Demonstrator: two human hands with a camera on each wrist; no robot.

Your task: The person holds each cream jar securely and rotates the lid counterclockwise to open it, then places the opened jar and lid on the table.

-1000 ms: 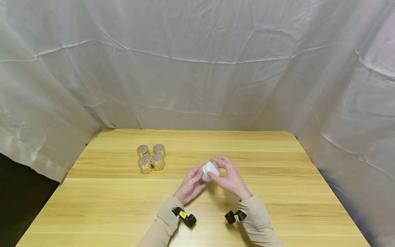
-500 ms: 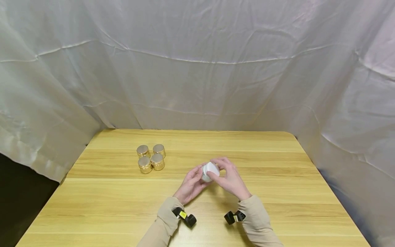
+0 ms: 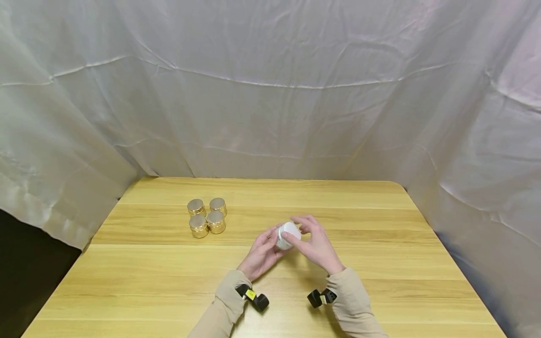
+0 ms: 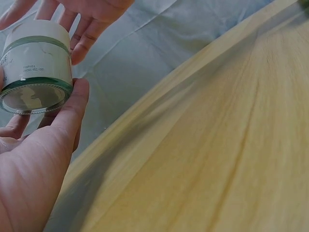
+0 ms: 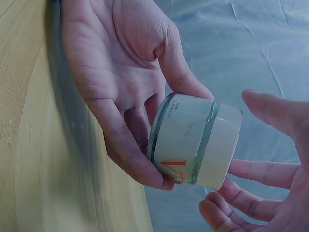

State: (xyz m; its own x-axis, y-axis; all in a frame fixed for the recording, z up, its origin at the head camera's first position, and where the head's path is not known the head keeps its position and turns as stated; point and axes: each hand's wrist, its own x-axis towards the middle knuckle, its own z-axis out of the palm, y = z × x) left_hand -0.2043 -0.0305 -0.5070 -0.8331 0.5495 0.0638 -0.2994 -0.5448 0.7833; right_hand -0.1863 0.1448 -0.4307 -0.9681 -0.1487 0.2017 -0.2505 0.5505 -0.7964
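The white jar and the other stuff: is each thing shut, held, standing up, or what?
White jar: tilted, held off the table
White lid: on the jar
Left hand: grips the jar's body
Right hand: fingers spread around the lid; touching or not is hard to tell
Four gold containers: upright, close together
Curtain: hanging, creased

Bright, diffuse light, apparently from above, covers the wooden tabletop (image 3: 139, 281) in the head view — shadows are soft, and glints mark the gold-coloured jars (image 3: 216, 221) and the creases of the satiny curtain (image 3: 270, 122). Both wrist views are dimmer and bluer, with a broad, soft-edged shadow along the tabletop; fine print on the white-lidded jar (image 5: 186, 133) blurs in the right.
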